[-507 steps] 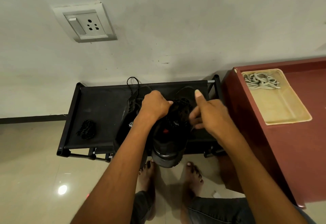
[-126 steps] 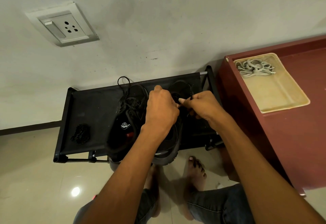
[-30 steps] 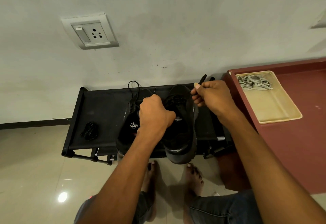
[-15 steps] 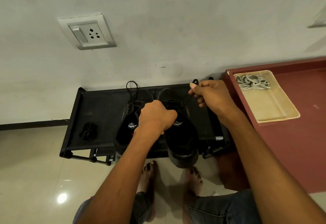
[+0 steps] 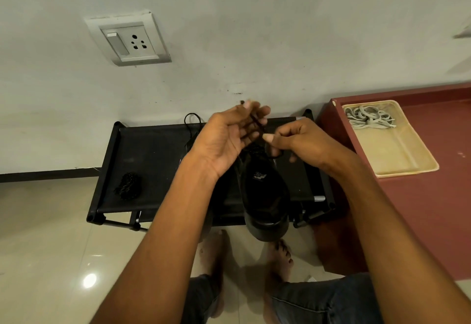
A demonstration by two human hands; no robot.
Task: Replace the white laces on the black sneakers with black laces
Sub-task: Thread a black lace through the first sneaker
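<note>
The left hand (image 5: 224,140) and forearm cover the left sneaker almost wholly; only a lace loop (image 5: 191,119) shows behind the wrist. The right sneaker's (image 5: 263,191) collar and eyelets lie behind both hands, so how far the black lace (image 5: 254,126) is threaded cannot be told. The left fingertips (image 5: 251,105) are blurred. The right hand's (image 5: 298,140) grip on the lace is partly hidden by its own thumb. The maroon bench (image 5: 433,209) runs off the right edge. The small dark bundle (image 5: 127,186) on the rack is too indistinct to identify.
</note>
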